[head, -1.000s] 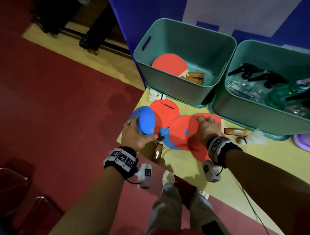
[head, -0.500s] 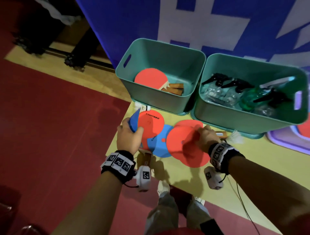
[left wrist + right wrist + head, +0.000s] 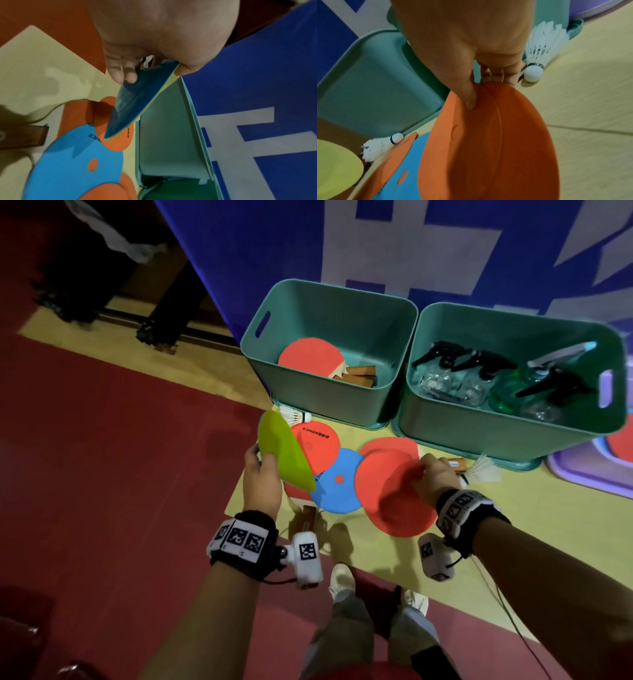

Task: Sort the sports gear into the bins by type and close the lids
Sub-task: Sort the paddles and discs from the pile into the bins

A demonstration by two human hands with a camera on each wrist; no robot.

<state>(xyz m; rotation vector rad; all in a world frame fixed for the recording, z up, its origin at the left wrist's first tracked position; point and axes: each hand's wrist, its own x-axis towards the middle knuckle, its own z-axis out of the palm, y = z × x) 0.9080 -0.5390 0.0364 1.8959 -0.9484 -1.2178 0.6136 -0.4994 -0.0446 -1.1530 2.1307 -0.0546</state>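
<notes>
Partly sorted, by the look of it. At least one red table tennis paddle (image 3: 310, 356) already inside the left teal bin (image 3: 329, 302), wooden handles beside it; right teal bin (image 3: 513, 318) filled with clear spray bottles (image 3: 445, 371). No lid on either bin yet, so closing still to come; possibly teal lids under the bins, hard to tell.

Left hand (image 3: 262, 477) lifting a flat disc (image 3: 284, 453), green-yellow on top and blue underneath, tilted up off the pile; fingers (image 3: 123, 73) pressed on the blue face, thumb on the far side, so pinching its edge. Right hand (image 3: 440, 474) pinching the rim of a red disc (image 3: 394, 494), thumb on top and fingers (image 3: 498, 74) curled beneath, the near edge raised from the yellow tabletop (image 3: 548, 525). Apparently two red discs stacked in that grip.

Left on the tabletop: a blue disc (image 3: 339, 481) with a red centre dot, a red disc with printed lettering (image 3: 317, 443) partly under it, another red disc (image 3: 390, 446) against the right bin, wooden paddle handles (image 3: 308, 515) poking out under the pile, and two white shuttlecocks (image 3: 296, 416), one beside each bin's base. Most of the gear therefore still to go.

In the way: overlapping discs likely to drag neighbours when lifted; right-hand shuttlecock (image 3: 539, 44) just beside the right hand's fingers. Purple tray (image 3: 589, 470) at far right, contents unclear.
</notes>
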